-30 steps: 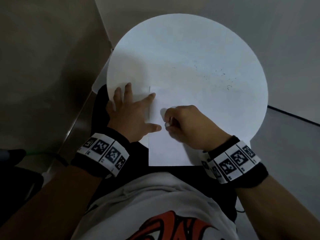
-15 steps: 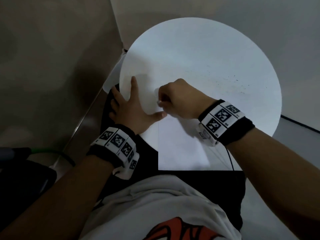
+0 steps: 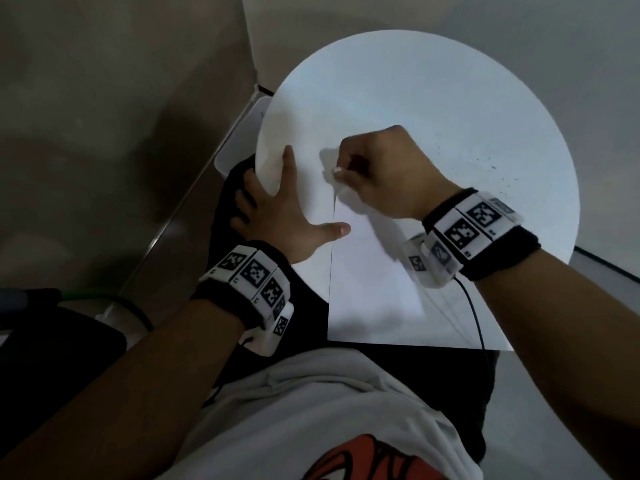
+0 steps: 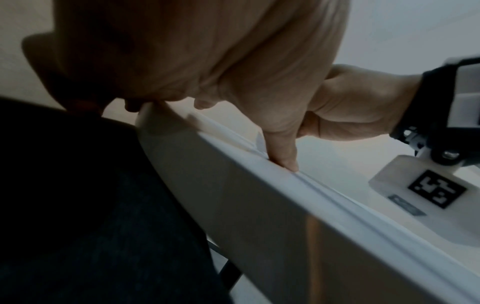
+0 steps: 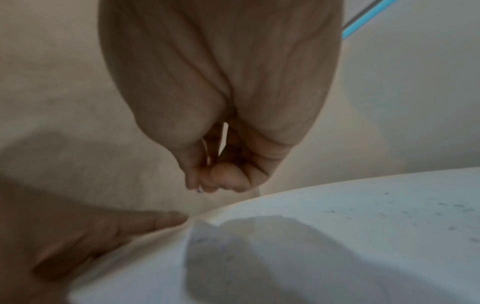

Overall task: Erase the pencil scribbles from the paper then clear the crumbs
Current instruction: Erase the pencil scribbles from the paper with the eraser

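Note:
A white sheet of paper (image 3: pixel 374 289) lies on the round white table (image 3: pixel 433 98), its near edge over the table's front. My left hand (image 3: pixel 280 209) lies flat at the table's left rim, thumb (image 3: pixel 341 230) on the paper's left edge, outer fingers over the rim. My right hand (image 3: pixel 346 171) hovers curled over the paper's far left corner and pinches a small white eraser (image 3: pixel 337 170). That paper corner (image 5: pixel 205 232) curls up below the hand, with faint pencil marks on it. Dark crumbs (image 3: pixel 485 164) dot the table to the right.
A white bin (image 3: pixel 239 143) stands under the table's left side. A thin black cable (image 3: pixel 474 313) runs from my right wrist across the paper's near right part. My lap sits against the table's front. A dark object with a green cable (image 3: pixel 86 296) lies on the floor at left.
My right hand moved away from me along the paper to its far left corner. My left hand shifted left, its outer fingers now over the table's rim.

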### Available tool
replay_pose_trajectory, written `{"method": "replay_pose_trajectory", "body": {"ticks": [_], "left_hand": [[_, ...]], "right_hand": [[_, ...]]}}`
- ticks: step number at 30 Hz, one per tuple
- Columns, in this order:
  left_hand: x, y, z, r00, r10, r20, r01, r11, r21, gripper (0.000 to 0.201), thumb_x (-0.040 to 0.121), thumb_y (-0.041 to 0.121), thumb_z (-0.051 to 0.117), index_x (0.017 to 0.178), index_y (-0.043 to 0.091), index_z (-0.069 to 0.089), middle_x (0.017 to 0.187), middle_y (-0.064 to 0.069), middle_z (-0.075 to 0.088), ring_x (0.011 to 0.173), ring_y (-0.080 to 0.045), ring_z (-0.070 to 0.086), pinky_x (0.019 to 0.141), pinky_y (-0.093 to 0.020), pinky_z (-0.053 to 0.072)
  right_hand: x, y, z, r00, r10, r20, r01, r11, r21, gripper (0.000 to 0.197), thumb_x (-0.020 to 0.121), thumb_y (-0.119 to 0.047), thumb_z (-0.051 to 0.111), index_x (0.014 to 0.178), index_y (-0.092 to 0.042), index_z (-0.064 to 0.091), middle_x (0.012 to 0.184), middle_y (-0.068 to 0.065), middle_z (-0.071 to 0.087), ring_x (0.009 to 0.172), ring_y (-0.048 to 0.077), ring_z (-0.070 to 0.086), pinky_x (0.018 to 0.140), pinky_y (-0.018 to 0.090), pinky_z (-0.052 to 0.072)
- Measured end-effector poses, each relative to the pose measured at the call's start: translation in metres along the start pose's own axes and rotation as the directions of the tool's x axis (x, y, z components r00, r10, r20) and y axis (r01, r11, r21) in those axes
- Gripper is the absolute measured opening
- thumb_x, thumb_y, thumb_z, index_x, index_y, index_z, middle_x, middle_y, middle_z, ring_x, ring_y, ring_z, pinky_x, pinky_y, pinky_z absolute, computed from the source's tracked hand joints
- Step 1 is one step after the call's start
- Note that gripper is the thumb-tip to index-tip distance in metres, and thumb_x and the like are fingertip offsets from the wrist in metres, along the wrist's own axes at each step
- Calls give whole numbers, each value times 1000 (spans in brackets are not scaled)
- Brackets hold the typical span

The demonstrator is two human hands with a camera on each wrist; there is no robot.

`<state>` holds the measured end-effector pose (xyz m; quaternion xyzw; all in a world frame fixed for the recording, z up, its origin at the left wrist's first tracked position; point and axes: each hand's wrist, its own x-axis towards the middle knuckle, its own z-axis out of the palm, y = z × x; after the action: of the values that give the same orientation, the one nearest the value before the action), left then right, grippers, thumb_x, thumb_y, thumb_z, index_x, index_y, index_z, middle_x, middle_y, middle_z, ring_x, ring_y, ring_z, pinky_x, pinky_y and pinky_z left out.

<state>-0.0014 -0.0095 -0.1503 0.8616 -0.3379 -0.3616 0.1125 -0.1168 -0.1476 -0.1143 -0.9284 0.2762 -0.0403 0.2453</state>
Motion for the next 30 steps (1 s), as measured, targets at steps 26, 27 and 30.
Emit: {"method": "replay_pose_trajectory", "body": {"ticks": [26, 27, 30], "left_hand": [[-1, 3, -2, 1000, -17, -2, 17, 1000, -23, 134, 63, 75, 79, 149, 54, -21, 163, -15, -15, 151, -44, -1, 118, -64, 10], [-1, 4, -1, 1000, -15, -1, 15, 999, -28, 134, 62, 75, 79, 150, 54, -21, 163, -15, -15, 151, -44, -1, 118, -64, 10], [-1, 4, -2, 1000, -9, -9, 9, 1000, -23, 134, 63, 75, 79, 150, 54, -20, 163, -16, -13, 150, -45, 1, 118, -64, 11]], "right_hand": [[5, -3, 9, 978, 110, 177, -119, 992, 40, 17, 88, -26, 68, 76, -14, 64, 63, -4, 62, 58, 8, 54, 59, 22, 44], [4, -4, 12, 976, 113, 185, -118, 993, 18, 16, 88, -25, 67, 77, -14, 64, 62, -6, 62, 58, 7, 54, 59, 23, 43], [8, 0, 16, 980, 170, 103, -169, 986, -11, 13, 89, -21, 65, 81, -11, 65, 66, -6, 63, 64, 15, 57, 60, 21, 41]]}}
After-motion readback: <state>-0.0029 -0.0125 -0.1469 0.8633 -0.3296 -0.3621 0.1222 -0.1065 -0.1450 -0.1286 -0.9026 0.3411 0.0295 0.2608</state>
